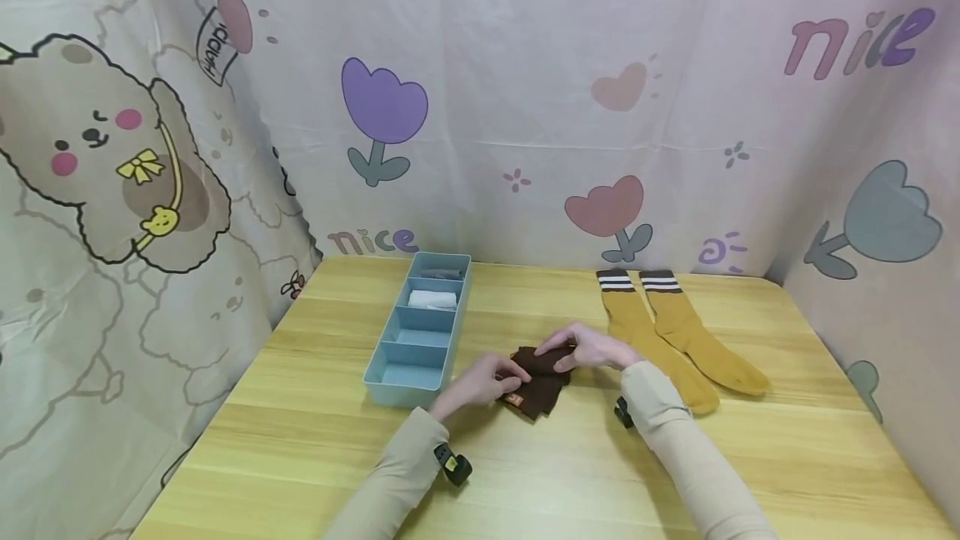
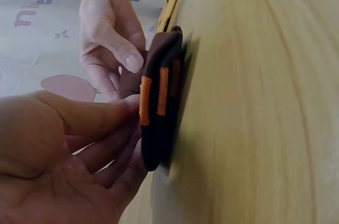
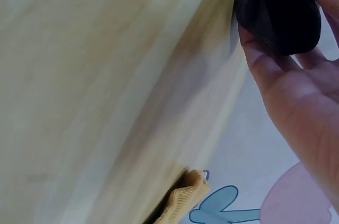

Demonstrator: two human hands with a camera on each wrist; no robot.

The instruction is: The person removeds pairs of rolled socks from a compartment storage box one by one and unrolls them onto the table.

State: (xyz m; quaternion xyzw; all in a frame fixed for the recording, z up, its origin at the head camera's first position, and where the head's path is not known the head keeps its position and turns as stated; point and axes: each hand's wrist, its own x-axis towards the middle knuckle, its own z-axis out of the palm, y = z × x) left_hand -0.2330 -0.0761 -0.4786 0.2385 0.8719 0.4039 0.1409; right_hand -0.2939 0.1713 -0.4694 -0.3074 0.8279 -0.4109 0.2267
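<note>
A folded pair of dark brown socks (image 1: 538, 400) with orange patches lies on the table between both hands. My left hand (image 1: 480, 382) pinches its left edge between thumb and fingers, beside the orange patches (image 2: 162, 91) in the left wrist view. From the far right side my right hand (image 1: 590, 347) grips the folded-over part, thumb on the near side. The right wrist view has the dark rounded end of the socks (image 3: 280, 12) held between that hand's thumb and fingers.
Left of the hands stands a light blue divided box (image 1: 408, 397); a grey roll (image 1: 441, 274) and a white roll (image 1: 432, 299) sit in its two far compartments. Two mustard socks (image 1: 701, 340) with striped cuffs lie flat at the right. A printed curtain (image 1: 487, 107) hangs behind the table.
</note>
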